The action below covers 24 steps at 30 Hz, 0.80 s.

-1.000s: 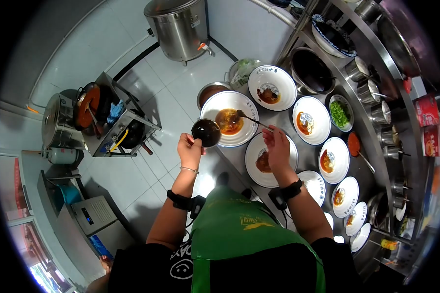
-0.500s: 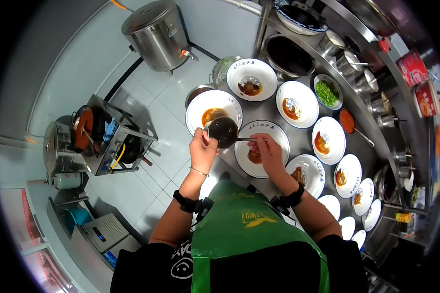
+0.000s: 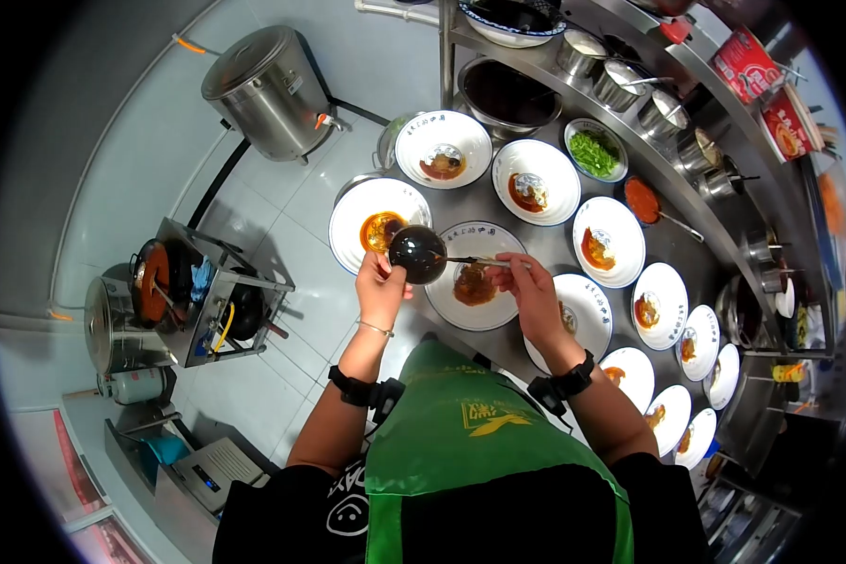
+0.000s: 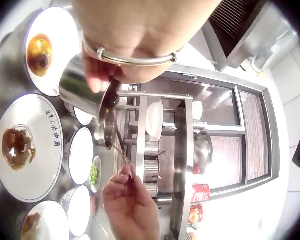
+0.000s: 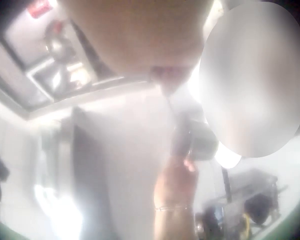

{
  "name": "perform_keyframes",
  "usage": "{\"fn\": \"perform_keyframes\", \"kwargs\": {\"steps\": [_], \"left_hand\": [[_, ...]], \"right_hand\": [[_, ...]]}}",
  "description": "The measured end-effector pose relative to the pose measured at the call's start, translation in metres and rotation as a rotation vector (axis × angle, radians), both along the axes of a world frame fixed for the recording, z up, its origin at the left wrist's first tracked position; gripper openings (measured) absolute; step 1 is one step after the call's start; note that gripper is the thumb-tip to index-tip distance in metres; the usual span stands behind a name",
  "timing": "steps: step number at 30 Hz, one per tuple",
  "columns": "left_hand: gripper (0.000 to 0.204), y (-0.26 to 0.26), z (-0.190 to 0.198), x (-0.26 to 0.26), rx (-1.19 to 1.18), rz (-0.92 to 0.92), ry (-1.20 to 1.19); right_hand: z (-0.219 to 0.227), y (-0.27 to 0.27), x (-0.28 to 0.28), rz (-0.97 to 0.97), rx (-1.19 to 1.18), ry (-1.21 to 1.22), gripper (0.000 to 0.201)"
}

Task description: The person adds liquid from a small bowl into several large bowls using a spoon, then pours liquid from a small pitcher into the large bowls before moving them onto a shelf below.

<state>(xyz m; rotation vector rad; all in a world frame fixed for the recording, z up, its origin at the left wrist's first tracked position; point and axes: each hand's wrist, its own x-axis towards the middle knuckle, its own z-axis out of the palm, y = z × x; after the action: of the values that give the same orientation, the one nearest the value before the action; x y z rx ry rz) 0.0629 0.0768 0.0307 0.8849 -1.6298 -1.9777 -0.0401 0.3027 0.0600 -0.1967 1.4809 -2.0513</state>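
My left hand (image 3: 380,290) grips the rim of a metal cup (image 3: 417,255) of dark liquid, held above the gap between two white bowls. My right hand (image 3: 528,299) pinches the handle of a thin spoon (image 3: 475,260), whose head end is at the cup's mouth. In the left wrist view the steel cup (image 4: 80,86) is tilted, and the right hand (image 4: 132,206) holds the spoon from the far side. A bowl (image 3: 348,205) with orange-brown sauce lies beyond the cup; another bowl (image 3: 442,299) with brown sauce is under the spoon. The right wrist view is hazy.
Several white bowls with sauce, one of them a bowl (image 3: 661,331), line the steel counter to the right. Chopped greens (image 3: 594,153), a red sauce dish (image 3: 642,199) and a pot of dark liquid (image 3: 508,94) stand behind. Metal pots fill the shelf (image 3: 536,66).
The spoon has moved from over the sauce bowl to the cup's mouth. The view has swung rightward, and both hands still hold their items.
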Motion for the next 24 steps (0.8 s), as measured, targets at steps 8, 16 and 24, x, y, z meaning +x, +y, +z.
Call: {"fn": "perform_keyframes", "kwargs": {"steps": [8, 16, 24], "left_hand": [[0.021, 0.016, 0.009, -0.001, -0.088, -0.071, -0.018], [0.020, 0.002, -0.003, 0.005, -0.144, 0.006, -0.071], [0.020, -0.005, -0.016, 0.015, -0.217, 0.044, -0.110]], "right_hand": [[-0.006, 0.009, 0.004, -0.006, 0.077, 0.117, 0.027], [0.032, 0.036, 0.014, -0.054, 0.182, 0.398, 0.024], [-0.078, 0.056, 0.021, 0.041, 0.583, 1.100, 0.023]]}}
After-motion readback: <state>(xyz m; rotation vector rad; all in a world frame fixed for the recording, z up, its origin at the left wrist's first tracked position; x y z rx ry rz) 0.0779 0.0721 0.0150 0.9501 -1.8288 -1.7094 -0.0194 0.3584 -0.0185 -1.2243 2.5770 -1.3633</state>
